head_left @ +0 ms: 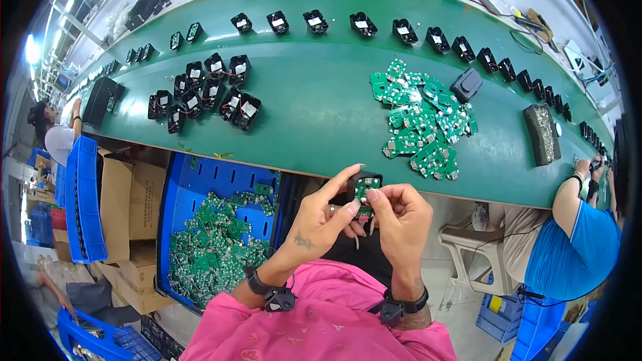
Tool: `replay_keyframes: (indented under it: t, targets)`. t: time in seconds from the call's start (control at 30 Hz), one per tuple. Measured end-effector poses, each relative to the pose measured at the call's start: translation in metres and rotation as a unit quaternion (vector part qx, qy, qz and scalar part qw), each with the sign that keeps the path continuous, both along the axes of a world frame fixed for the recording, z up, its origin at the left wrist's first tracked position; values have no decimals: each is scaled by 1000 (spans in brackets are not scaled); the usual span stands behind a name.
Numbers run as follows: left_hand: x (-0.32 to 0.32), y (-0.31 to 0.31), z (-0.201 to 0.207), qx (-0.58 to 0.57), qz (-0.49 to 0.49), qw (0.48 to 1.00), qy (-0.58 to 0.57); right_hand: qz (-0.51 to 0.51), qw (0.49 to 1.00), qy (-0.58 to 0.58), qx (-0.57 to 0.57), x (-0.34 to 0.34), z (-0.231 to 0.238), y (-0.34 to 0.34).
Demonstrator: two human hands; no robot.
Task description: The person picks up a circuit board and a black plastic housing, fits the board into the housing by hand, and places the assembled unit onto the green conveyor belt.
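My left hand [324, 215] and my right hand [403, 222] meet at the table's front edge. Between them is a small black plastic housing [351, 186] with a green circuit board [366, 189] at its opening. The fingers of the left hand wrap round the housing. My right thumb presses on the board, and a thin wire end hangs below. Fingers partly hide how far the board sits inside. Beyond, on the green table [314, 113], a loose heap of circuit boards [428, 124] lies to the right. A cluster of open black housings [200, 93] stands to the left.
A blue crate [170, 194] of circuit boards sits lower left, by cardboard boxes [144, 207]. Open housings [362, 25] line the table's far side. A closed black housing [466, 85] and dark block [542, 135] lie right. Co-workers sit at right [568, 247] and far left [60, 130].
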State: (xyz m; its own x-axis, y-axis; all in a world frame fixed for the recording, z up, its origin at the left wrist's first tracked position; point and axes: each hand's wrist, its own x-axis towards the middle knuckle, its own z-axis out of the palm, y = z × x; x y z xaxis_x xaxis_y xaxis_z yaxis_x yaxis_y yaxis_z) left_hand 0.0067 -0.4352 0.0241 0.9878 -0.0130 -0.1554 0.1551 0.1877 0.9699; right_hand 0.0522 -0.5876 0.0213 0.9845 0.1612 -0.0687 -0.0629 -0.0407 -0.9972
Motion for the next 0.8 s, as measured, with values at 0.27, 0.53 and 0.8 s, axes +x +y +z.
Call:
replay_keyframes:
  t: [0.27, 0.53, 0.8]
  targets:
    - [3, -8, -11, 36, 22, 998, -37, 54, 994, -46, -79, 5, -6, 1]
    - [10, -17, -16, 276, 92, 945, -146, 6, 979, -168, -117, 8, -8, 14]
    - [-3, -29, 2, 287, 150, 921, -217, -50, 966, -212, -142, -17, 6, 17]
